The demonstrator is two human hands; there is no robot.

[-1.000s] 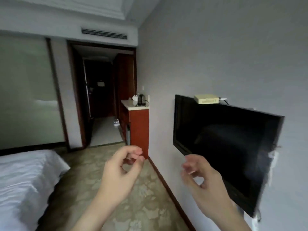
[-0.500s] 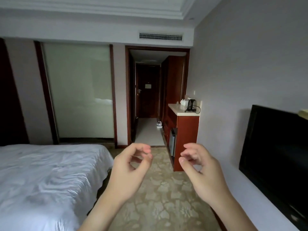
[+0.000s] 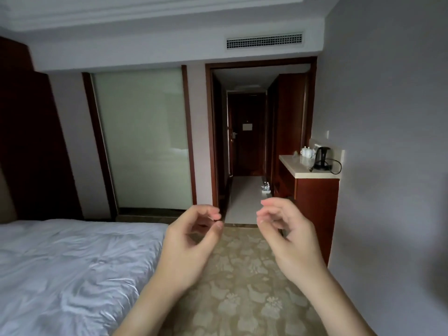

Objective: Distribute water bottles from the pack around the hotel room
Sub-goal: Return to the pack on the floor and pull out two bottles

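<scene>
The pack of water bottles [image 3: 266,187] is a small pale bundle on the light hallway floor, far ahead, beside the red-brown cabinet. My left hand [image 3: 191,241] and my right hand [image 3: 288,236] are both raised in front of me over the patterned carpet, fingers loosely curled and apart. Neither hand holds anything. The hands are well short of the pack.
A bed [image 3: 72,270] with white sheets fills the lower left. A red-brown counter [image 3: 315,202] with a black kettle [image 3: 322,157] and white cups [image 3: 307,151] stands at the right wall. Ahead, a doorway opens onto a hallway [image 3: 244,197] ending at a dark door. A frosted glass panel [image 3: 143,141] lies left of it.
The view has swung left and moved forward: the wall television has left the frame, and the bed and glass panel have come in. Both hands stay raised and hold nothing.
</scene>
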